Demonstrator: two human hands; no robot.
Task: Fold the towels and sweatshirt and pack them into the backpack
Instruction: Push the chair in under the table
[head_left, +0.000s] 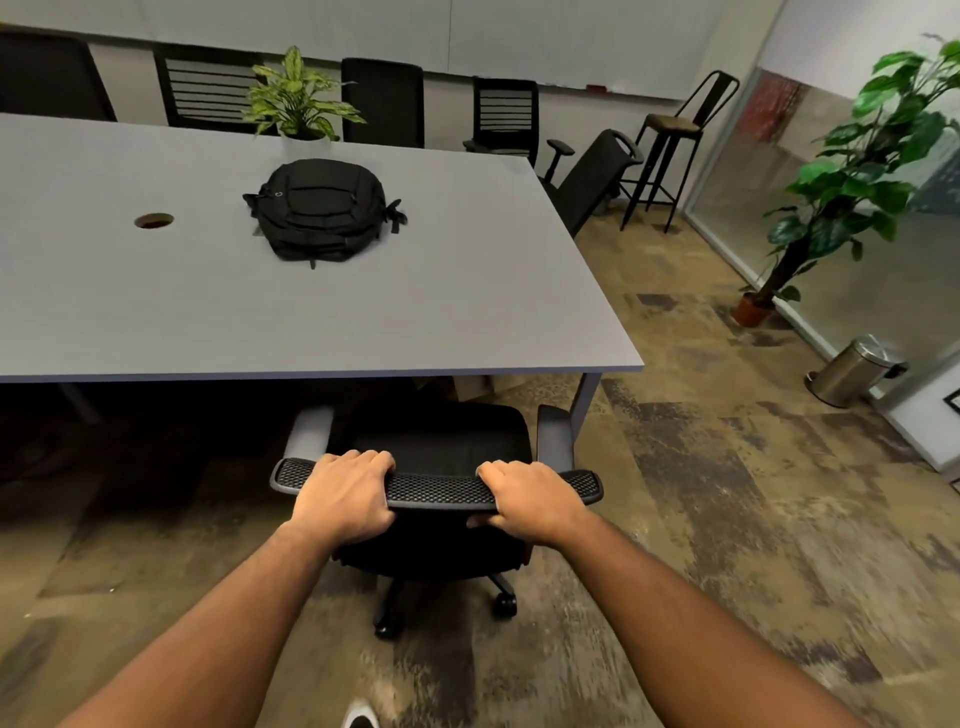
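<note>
A: Where are the hands?

B: The left hand (347, 493) and the right hand (527, 499) each grip the top edge of the black office chair (441, 488), fingers curled over it.

A: And the room?

B: A long grey table (467, 291) stands on patchy brown carpet (727, 467), with chairs along the far wall, a potted plant (298, 98) and a steel bin (852, 371).

A: The backpack?

B: The black backpack (322, 208) lies zipped on the table, just before the plant. Its small logo is unreadable.
</note>
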